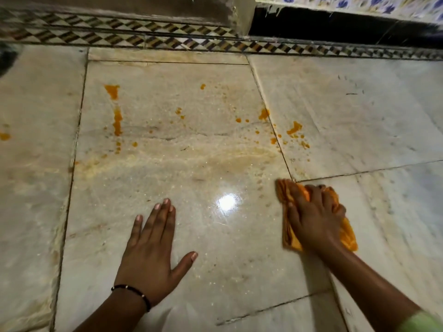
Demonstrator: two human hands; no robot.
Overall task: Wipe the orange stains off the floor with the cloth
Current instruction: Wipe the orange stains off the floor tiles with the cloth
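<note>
Orange stains dot the pale marble floor (pixel 215 259): a long streak (pixel 117 121) at the left, small drops (pixel 242 120) in the middle, and splashes (pixel 294 128) at the right by a tile joint. A faint orange smear (pixel 239 156) runs across the tile below them. My right hand (pixel 311 216) presses a crumpled orange cloth (pixel 348 236) flat on the floor, below the right splashes. My left hand (pixel 153 248) rests flat on the floor with fingers spread, holding nothing.
A patterned tile border (pixel 143 39) runs along the far edge of the floor, with a wall base and a dark gap (pixel 335 27) behind it. One more orange spot (pixel 4 136) lies at the far left. A light reflection (pixel 226 202) glares between my hands.
</note>
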